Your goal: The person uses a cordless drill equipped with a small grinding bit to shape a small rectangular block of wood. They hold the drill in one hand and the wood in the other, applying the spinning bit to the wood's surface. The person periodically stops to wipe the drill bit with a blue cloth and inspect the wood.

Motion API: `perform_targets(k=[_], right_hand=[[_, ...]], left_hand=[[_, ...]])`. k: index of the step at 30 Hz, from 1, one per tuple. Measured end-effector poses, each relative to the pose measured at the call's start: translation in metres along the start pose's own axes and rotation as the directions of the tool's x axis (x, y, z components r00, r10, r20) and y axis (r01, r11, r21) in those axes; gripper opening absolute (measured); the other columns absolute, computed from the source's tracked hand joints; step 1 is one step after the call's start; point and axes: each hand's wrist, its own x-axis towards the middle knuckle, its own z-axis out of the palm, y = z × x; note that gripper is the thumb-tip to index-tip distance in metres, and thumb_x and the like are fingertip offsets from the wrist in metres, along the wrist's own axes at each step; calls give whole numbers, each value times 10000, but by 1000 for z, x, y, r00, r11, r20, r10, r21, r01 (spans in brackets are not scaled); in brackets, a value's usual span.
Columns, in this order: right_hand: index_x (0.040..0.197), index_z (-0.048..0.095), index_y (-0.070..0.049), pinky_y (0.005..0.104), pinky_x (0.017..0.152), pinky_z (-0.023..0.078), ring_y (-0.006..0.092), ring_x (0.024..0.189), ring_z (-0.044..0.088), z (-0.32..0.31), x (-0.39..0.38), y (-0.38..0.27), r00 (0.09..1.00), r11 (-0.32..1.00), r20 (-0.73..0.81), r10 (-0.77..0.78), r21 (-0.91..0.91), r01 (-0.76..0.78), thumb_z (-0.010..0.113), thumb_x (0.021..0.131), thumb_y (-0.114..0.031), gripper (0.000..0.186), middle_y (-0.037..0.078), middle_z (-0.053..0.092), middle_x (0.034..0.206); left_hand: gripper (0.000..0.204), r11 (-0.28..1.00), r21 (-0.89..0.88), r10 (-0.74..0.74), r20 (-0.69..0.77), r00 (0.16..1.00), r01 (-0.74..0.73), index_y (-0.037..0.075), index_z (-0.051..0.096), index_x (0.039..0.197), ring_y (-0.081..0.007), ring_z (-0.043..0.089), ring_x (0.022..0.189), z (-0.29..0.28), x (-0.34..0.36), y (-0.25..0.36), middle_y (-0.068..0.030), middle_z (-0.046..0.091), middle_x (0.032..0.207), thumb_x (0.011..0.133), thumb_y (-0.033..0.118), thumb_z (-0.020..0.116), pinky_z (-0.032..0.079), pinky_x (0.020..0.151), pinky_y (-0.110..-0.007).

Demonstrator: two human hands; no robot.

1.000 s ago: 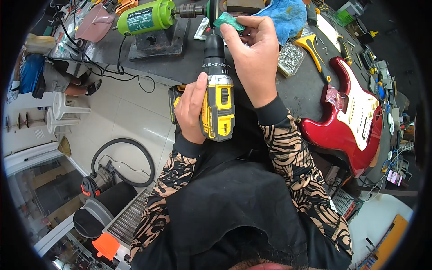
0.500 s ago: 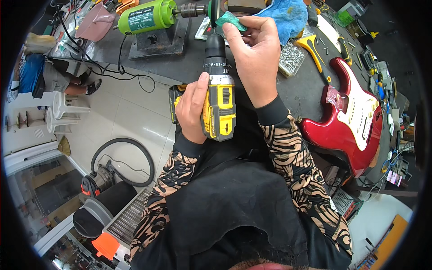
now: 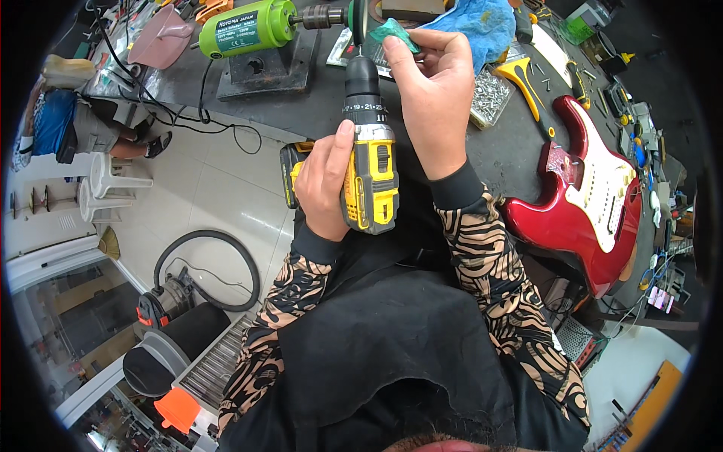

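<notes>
My left hand [image 3: 322,188] is wrapped round the grip of a yellow and black cordless drill [image 3: 370,181], its chuck pointing away from me. A thin bit tip sticks out of the chuck, just below a dark disc wheel [image 3: 358,21] on the green bench grinder [image 3: 248,29]. My right hand [image 3: 435,98] pinches a crumpled-looking green chunk [image 3: 393,34] between thumb and fingers, to the right of the wheel and the bit, with a small gap between. Whether the bit touches anything cannot be made out.
Right on the dark bench lie a red electric guitar body [image 3: 527,215], yellow-handled pliers [image 3: 525,84] and a clear box of screws [image 3: 489,99]. A blue cloth [image 3: 482,34] sits behind my right hand. A pink basin [image 3: 160,41] stands far left; another person's legs [image 3: 124,139] show at left.
My right hand has shifted slightly right with the green chunk, drawing it away from the wheel. The drill has moved a touch to the right in my left hand.
</notes>
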Motion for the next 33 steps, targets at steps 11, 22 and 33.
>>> perform_targets(k=[11,22,33], right_hand=[[1178,620,34,253,726,588,88,843,691,-1,-1,2,999,998,-11,41,39,-41,845,1006,-143,334,95,719,1031],[1215,603,25,263,720,579,96,835,664,-5,-6,1,993,991,-25,118,70,-116,827,1019,-161,351,79,672,1015],[1249,581,25,269,682,577,99,824,653,-5,-7,4,993,987,-35,112,122,-107,800,1036,-155,355,78,648,1045]], left_hand=[[910,998,59,20,25,999,-21,18,474,1624,-357,752,923,-3,2,3,-196,735,1152,847,104,941,606,758,-445],[800,997,82,3,-25,1000,0,88,543,1616,-319,741,909,1,4,9,-155,719,1093,878,20,842,597,740,-416],[821,991,130,13,-9,1000,-11,89,532,1626,-313,727,898,1,4,13,-145,715,1083,872,23,851,575,729,-424]])
